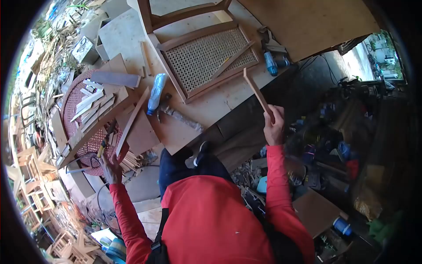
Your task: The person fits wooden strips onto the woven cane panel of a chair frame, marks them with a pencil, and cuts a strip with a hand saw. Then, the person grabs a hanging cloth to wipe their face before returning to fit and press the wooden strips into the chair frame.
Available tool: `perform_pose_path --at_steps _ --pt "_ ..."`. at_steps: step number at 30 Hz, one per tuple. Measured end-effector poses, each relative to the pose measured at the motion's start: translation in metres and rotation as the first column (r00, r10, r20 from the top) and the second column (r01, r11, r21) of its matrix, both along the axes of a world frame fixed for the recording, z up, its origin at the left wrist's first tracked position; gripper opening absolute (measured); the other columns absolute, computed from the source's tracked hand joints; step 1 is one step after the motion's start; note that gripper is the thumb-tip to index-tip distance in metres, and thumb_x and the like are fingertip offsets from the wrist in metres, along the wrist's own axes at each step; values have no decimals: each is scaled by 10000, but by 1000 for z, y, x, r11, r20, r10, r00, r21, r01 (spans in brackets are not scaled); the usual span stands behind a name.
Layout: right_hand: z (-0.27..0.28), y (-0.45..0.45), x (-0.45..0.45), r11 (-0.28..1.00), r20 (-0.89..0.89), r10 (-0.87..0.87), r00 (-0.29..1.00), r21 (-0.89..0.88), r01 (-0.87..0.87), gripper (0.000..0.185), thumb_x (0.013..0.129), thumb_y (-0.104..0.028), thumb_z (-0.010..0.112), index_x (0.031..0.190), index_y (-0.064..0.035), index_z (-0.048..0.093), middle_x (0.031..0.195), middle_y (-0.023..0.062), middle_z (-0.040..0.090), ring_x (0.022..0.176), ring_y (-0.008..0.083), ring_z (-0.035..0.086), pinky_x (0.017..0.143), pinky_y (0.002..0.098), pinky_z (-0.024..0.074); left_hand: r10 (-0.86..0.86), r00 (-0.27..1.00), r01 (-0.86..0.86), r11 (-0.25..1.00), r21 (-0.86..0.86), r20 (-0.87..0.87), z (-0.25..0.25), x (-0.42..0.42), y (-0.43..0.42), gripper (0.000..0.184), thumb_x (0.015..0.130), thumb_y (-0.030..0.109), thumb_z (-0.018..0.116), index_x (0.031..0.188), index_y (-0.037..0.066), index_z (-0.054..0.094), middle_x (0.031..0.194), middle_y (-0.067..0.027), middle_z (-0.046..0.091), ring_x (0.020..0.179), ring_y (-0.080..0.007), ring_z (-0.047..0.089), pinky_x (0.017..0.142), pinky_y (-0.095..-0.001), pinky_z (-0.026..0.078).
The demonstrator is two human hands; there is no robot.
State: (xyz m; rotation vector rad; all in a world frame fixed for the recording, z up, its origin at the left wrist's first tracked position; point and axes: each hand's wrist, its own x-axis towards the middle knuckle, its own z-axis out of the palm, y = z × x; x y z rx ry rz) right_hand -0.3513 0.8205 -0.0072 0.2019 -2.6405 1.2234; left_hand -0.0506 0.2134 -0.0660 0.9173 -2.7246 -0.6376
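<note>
My right hand [274, 125] is closed on the lower end of a thin wooden strip [256, 90], which points up and left in front of the bench edge. My left hand [111, 169] is low at the left, fingers apart, beside a yellow-handled tool [101, 149] and the lower end of a long wooden slat [132, 119]. A chair frame [172, 45] with a woven cane panel [202, 55] lies on the bench. Another strip [233, 60] rests across the cane.
On the wooden bench [220, 105] are a hammer [180, 118], a plastic-wrapped bottle [157, 93] and a blue-bodied tool [270, 64]. Wood offcuts [94, 103] lie on a left-hand board. Dark clutter fills the right side; small wooden frames [37, 185] stand far left.
</note>
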Motion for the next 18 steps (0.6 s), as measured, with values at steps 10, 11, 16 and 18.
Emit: perform_pose_path --at_steps 10,11,16,18 --pt "51 -95 -101 714 -46 588 808 500 -491 242 823 23 665 1039 -71 721 1043 103 582 1038 346 593 1116 578 467 -77 930 183 946 268 -360 43 -137 152 268 1036 24 631 1304 10 633 1223 -181 670 973 -306 674 843 -412 559" --pt "56 -104 -105 653 -9 655 755 509 -561 240 824 20 660 1037 -71 725 1043 101 584 1049 345 597 1148 588 451 -73 925 202 925 321 -374 50 -150 164 237 1016 21 654 1252 10 637 1211 -186 661 1010 -337 667 877 -434 556" --pt "47 -148 -111 433 145 839 524 405 -806 192 874 -11 662 1042 -66 736 1018 98 596 1108 354 629 1270 621 367 -466 803 545 827 140 -372 88 -215 231 315 871 141 811 1129 63 648 1189 -163 595 1100 -391 587 900 -486 522" --pt "39 -165 -115 403 173 865 470 317 -858 164 903 -19 673 1045 -69 739 1019 106 612 1101 364 638 1251 606 391 -517 784 582 804 120 -343 75 -225 244 307 876 176 810 1114 80 642 1150 -150 579 1062 -364 586 876 -466 518"
